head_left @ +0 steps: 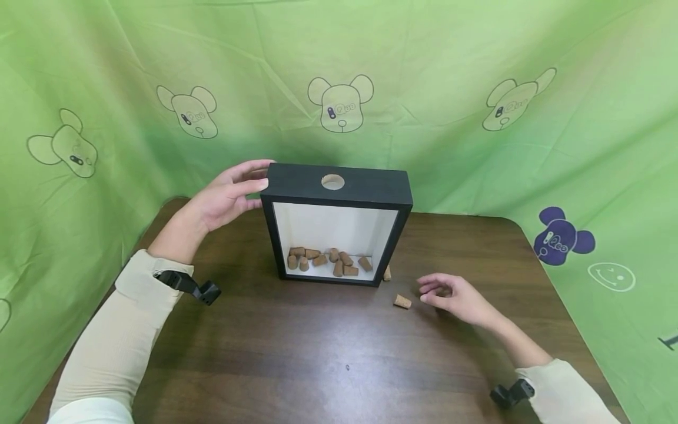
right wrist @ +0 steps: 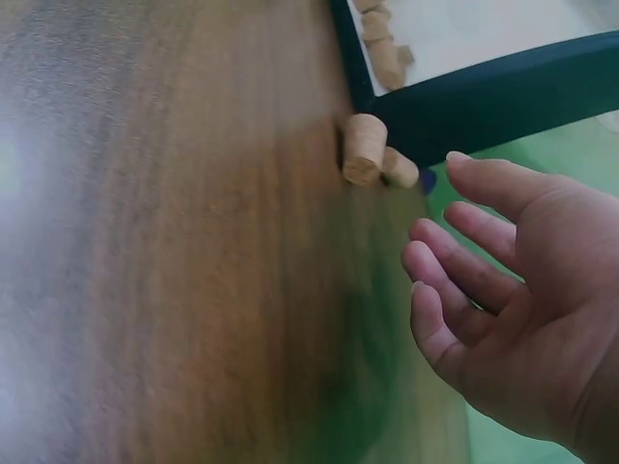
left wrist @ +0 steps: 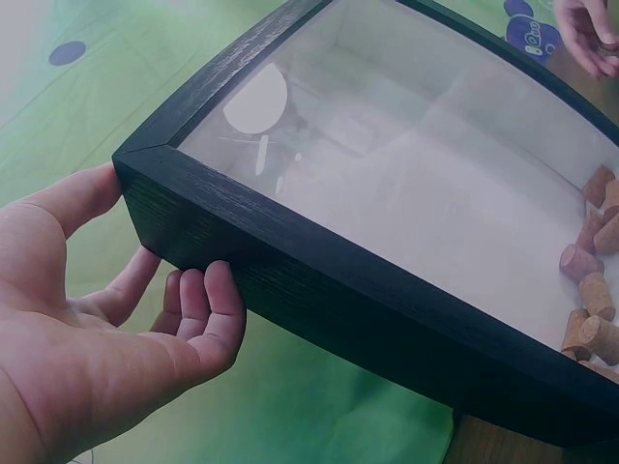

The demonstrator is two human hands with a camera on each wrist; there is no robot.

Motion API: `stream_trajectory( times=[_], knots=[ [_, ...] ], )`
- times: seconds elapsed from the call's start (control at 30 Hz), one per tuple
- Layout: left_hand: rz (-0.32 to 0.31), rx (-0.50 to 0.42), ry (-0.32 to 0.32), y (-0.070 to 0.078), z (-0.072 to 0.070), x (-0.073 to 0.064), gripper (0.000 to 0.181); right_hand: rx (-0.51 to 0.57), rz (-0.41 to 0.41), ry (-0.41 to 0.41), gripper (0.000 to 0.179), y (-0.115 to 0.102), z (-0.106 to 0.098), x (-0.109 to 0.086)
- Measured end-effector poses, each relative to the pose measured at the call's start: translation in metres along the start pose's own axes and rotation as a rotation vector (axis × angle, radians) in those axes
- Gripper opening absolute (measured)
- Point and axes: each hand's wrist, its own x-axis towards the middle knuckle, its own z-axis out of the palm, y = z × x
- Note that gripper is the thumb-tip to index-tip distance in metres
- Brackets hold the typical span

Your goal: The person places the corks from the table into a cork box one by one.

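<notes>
A black-framed box (head_left: 339,187) with a clear front and a round hole in its top stands upright. Several corks (head_left: 344,259) lie on its white floor. At the upper left corner, my left hand (head_left: 225,197) holds the box, thumb and fingers against its edges; the left wrist view shows some of these fingers (left wrist: 224,300) curled at the side. My right hand (head_left: 455,299) hovers low over the table with loosely bent fingers and nothing in them. Just left of its fingertips lies a loose cork (head_left: 402,301). Another cork (head_left: 387,273) is partly hidden behind the box's lower right corner.
The box stands on a brown wooden table (head_left: 296,353). A green cloth (head_left: 424,118) printed with bear heads hangs behind and at both sides of the table. Each wrist wears a black camera mount (head_left: 188,285).
</notes>
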Motion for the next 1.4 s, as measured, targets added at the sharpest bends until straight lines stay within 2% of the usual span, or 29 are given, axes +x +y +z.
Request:
stream_trajectory(
  times=[0.27, 0.6, 1.07, 1.4],
  knots=[
    [0.007, 0.003, -0.002, -0.001, -0.001, 0.000, 0.054, -0.012, -0.011, -0.019, 0.034, -0.002, 0.009, 0.002],
    [0.002, 0.005, 0.000, -0.002, -0.001, 0.001, 0.054, -0.124, -0.027, -0.059, 0.031, -0.002, 0.024, 0.010],
    [0.004, 0.006, -0.001, -0.002, -0.001, 0.001, 0.054, -0.191, -0.062, -0.041, 0.026, -0.004, 0.040, 0.016],
    [0.008, 0.015, 0.000, -0.001, -0.001, 0.001, 0.055, -0.196, -0.080, -0.032, 0.019, -0.006, 0.039, 0.015]
  ],
)
